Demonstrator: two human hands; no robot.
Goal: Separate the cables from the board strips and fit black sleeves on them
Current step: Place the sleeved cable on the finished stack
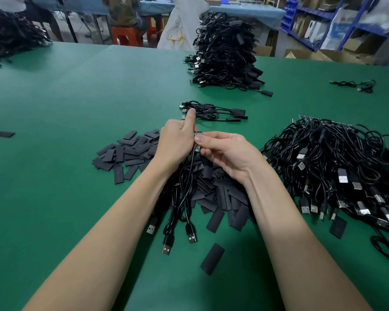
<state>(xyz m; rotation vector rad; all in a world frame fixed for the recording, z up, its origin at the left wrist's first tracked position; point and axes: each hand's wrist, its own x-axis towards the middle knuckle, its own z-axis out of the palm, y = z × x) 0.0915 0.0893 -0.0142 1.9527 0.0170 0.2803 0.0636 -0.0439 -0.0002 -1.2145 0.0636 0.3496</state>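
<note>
**Both hands on one small board, sleeves heaped beneath**

We see the left hand (177, 142) and the right hand (225, 153) meeting above the green table (65, 131), both pinching a small board strip (197, 140) between them. The left thumb stands upright while its fingers curl round the strip's far side; the right thumb and forefinger clamp the strip from the near side. Black cables (184, 198) hang from the strip and trail toward us between the forearms, their USB plugs (190, 235) lying on the table.

Directly under the hands lies a heap of black sleeves (220, 194) — flat, short pieces that spread left in a thinner scatter, with a loose sleeve (212, 258) lying apart near us. The forearms and dangling cables cover part of this heap.

To the right, a tangled pile of cables (337, 167) lies just beside the sleeves, with a board edge showing at its far side. Beyond the hands lies a small bundle of sleeved cables (211, 111), and farther back a tall stack of finished cables (225, 52). One stray cable (355, 85) lies far right — well apart from the rest.
</note>
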